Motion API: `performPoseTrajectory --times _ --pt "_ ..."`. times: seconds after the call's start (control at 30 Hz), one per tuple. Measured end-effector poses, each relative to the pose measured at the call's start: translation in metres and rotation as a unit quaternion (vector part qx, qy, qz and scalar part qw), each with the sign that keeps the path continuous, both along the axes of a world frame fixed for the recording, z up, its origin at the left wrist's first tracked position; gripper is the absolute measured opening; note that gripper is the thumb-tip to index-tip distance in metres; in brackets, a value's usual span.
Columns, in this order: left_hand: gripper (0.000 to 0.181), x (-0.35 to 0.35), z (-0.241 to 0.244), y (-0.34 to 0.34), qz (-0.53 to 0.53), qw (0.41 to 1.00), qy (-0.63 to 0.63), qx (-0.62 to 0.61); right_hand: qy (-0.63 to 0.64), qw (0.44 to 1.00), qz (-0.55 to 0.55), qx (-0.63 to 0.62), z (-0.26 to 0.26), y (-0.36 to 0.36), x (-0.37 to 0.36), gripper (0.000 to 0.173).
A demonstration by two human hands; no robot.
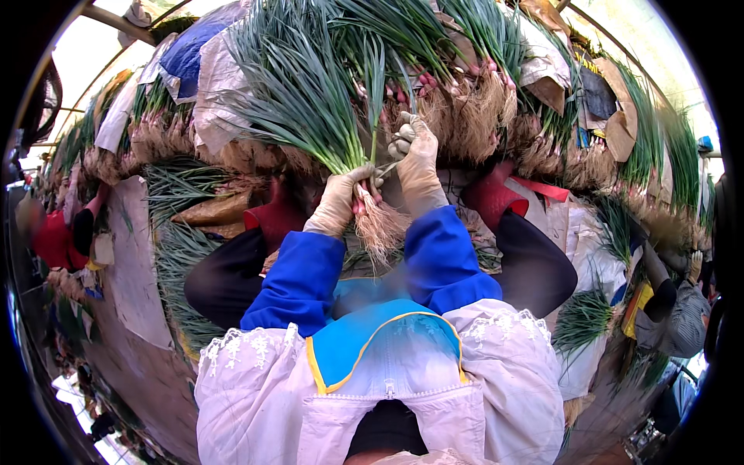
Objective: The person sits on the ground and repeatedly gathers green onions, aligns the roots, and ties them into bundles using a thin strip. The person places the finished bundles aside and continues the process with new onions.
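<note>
My left hand (342,200), in a pale glove, grips a bunch of green onions (343,139) just above its reddish bulbs. The leaves fan up and to the left, and the pale brown roots (375,229) hang below. To its right, my right hand (417,152), gloved too, is raised with curled fingers beside the stems. A thin pale strip (386,168) runs between the two hands near the bulbs. A narrow leaf or strip rises above the right fingers; whether these pinch it cannot be told.
A long heap of rooted green onions (465,110) lies beyond my hands. Loose bunches (189,256) lie at the left, near a brown wrapper (215,210). White sheeting (587,244) is at the right. One person (677,317) sits at far right, another (61,238) at far left.
</note>
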State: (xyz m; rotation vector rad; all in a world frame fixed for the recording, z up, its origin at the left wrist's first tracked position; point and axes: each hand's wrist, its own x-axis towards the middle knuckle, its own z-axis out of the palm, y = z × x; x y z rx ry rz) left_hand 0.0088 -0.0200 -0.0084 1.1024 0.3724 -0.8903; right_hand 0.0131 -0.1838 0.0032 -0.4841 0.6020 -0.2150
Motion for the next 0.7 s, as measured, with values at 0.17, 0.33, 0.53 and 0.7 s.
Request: performPoseTrajectory --times 0.17,0.33,0.53,0.7 --pt "0.02 0.006 -0.01 0.031 0.026 0.999 0.008 -0.02 -0.122 0.99 -0.051 -0.046 0.053 -0.079 -0.025 0.021" --pt "0.02 -0.005 0.013 0.042 0.045 0.969 0.061 -0.235 -0.13 0.833 0.265 -0.468 -0.061 -0.101 -0.062 0.018" --pt "0.025 -0.028 0.117 0.057 0.09 0.954 -0.071 -0.277 0.113 0.463 0.528 -0.703 -0.069 -0.056 -0.052 0.036" --pt "0.022 0.01 0.103 0.036 0.084 0.946 -0.091 -0.299 0.108 0.449 0.265 -0.846 -0.059 -0.035 0.05 0.029"
